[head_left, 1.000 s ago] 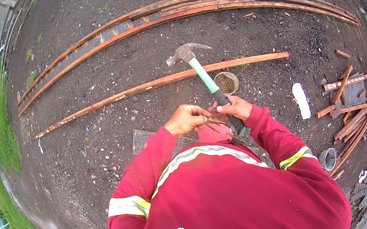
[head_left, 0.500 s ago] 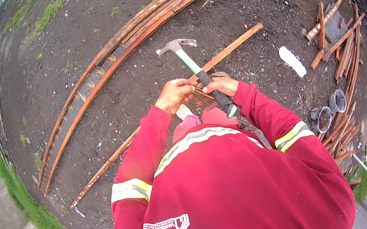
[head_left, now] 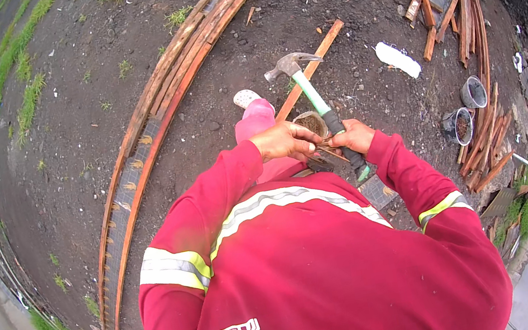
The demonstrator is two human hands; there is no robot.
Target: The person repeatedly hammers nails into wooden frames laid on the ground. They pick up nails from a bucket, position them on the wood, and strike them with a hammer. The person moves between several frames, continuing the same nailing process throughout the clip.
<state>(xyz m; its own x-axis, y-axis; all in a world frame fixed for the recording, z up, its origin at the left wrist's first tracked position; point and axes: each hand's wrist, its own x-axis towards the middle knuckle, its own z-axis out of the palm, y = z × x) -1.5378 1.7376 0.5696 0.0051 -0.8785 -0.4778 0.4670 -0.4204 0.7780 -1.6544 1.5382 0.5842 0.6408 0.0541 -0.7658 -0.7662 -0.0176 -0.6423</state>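
Note:
A claw hammer (head_left: 310, 92) with a pale green handle and black-wrapped grip rests in my right hand (head_left: 355, 137), its steel head pointing up and away from me. My left hand (head_left: 286, 142) is closed on thin brown pieces that look like nails (head_left: 330, 147), which reach across toward my right fingers. Whether the right fingers also pinch them is hard to tell. Just beyond my hands, a round tub (head_left: 310, 124) with brown contents sits on the ground, partly behind the hammer grip. A wooden strip (head_left: 319, 56) lies on the soil past it.
Long curved-looking timber rails (head_left: 157, 117) with a grey strip between them stretch along the left. Piled boards (head_left: 463, 10) and more scraps (head_left: 489, 150) lie at the right, near two buckets (head_left: 458, 126). A white object (head_left: 397, 59) lies on the dark soil.
My view has turned and shifted. My left foot and pink-clad leg have stepped forward and left. The tub now shows more fully beyond my hands, which still hold the hammer and nails.

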